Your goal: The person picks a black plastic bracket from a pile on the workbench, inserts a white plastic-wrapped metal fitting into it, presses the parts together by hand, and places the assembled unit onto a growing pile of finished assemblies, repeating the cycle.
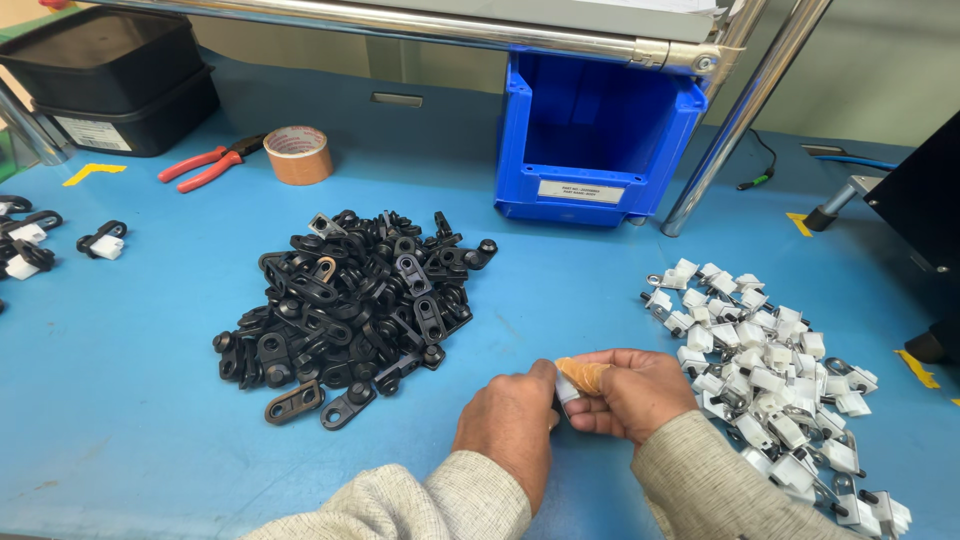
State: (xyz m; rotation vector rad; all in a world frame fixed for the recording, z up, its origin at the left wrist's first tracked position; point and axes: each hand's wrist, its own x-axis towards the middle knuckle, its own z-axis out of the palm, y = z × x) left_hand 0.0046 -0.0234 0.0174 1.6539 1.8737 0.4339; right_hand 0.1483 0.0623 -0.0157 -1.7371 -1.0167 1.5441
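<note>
My left hand (512, 425) and right hand (632, 392) meet low on the blue table (120, 400), fingers pinched together on one small white clip (566, 388). The clip sits between both thumbs, between the pile of black clips (350, 300) and the pile of white clips (770, 380). Its long axis appears to run toward and away from me; which end points where I cannot tell.
</note>
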